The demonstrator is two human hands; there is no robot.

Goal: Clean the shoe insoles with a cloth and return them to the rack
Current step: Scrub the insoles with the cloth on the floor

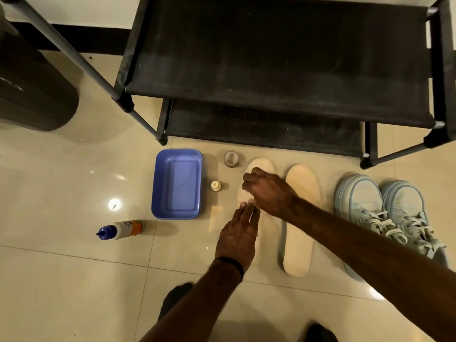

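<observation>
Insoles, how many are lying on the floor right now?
2. One insole lies under both hands, left hand and right hand, largely covered. The other insole lies beside it, toward the pale blue sneakers. None shows on the rack.

A glossy cream tiled floor (pixel 61 280) carries everything. On it lie two pale insoles (pixel 299 218) side by side, a pair of light blue sneakers (pixel 385 213) to their right, a blue plastic tray (pixel 176 185), a roll of tape (pixel 231 158), a small cap (pixel 215 186), and a glue bottle (pixel 121 229) on its side. The black shoe rack (pixel 271 70) stands behind them.
</observation>
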